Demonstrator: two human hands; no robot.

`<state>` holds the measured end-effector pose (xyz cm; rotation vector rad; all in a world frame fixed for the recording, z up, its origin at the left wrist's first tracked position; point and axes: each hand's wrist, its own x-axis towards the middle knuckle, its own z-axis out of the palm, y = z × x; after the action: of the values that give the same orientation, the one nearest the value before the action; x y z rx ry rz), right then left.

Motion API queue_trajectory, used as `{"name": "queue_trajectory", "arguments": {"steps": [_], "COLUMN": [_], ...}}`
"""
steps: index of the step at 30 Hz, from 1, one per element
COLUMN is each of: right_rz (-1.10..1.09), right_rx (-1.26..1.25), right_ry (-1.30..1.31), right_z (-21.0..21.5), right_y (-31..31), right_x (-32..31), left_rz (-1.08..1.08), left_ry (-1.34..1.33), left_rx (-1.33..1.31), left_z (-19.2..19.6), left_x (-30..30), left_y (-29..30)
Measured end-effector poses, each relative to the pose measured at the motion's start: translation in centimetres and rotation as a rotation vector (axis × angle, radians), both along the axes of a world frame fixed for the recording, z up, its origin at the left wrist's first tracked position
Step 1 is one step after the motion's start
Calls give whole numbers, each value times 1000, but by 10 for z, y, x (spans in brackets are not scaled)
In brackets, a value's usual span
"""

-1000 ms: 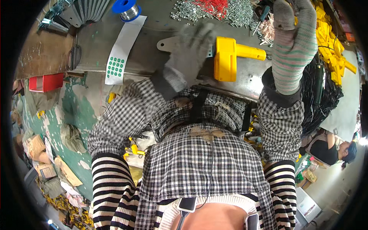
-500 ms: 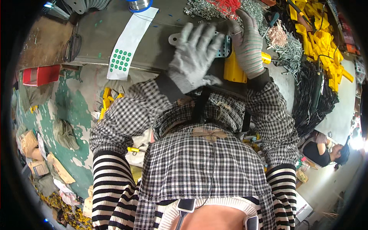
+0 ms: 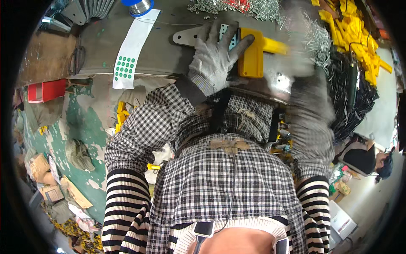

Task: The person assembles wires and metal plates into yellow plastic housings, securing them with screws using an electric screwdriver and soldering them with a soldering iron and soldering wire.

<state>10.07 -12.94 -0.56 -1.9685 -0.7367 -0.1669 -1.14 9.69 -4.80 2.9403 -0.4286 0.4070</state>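
My left hand [image 3: 213, 59], in a grey glove, lies with its fingers spread over a grey metal plate with holes [image 3: 186, 37] and a light-blue perforated strip [image 3: 228, 36]. Its thumb reaches the edge of a yellow plastic housing [image 3: 252, 59], where I cannot tell the pressure. From the housing's right side sticks a yellow handle-like piece [image 3: 274, 45], partly blurred. My right hand [image 3: 302, 51] is smeared by motion to the right of the housing, beside the pile of screws [image 3: 317, 44]. Its fingers and anything in them cannot be made out.
A white strip with green dots [image 3: 137, 46] and a blue wire spool [image 3: 138, 7] lie on the dark workbench [image 3: 99, 53]. Nuts and washers [image 3: 211, 6] are heaped at the back. Yellow parts [image 3: 359, 38] and a black plastic bag [image 3: 344, 101] crowd the right. Another person [image 3: 368, 158] sits beyond.
My right hand has left the yellow housing and moved right, towards the screws. The housing now shows more fully. My left hand has stayed over the metal plate, its fingers shifted slightly.
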Motion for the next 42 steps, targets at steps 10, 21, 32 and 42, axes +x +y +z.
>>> {"name": "queue_trajectory", "arguments": {"steps": [10, 21, 32, 42], "right_rz": [-62, -153, 104, 327], "right_rx": [123, -1058, -949, -811], "right_ry": [79, -85, -23, -260], "right_z": [30, -21, -18, 6], "right_y": [37, 25, -30, 25], "right_x": [11, 10, 47, -34], "left_rz": [-31, -46, -73, -25], "left_ry": [-81, -42, -56, -21], "left_rx": [-36, -112, -173, -200], "left_z": [-14, -8, -12, -8], "left_x": [-5, -3, -1, -3], "left_y": [10, 5, 14, 8]}}
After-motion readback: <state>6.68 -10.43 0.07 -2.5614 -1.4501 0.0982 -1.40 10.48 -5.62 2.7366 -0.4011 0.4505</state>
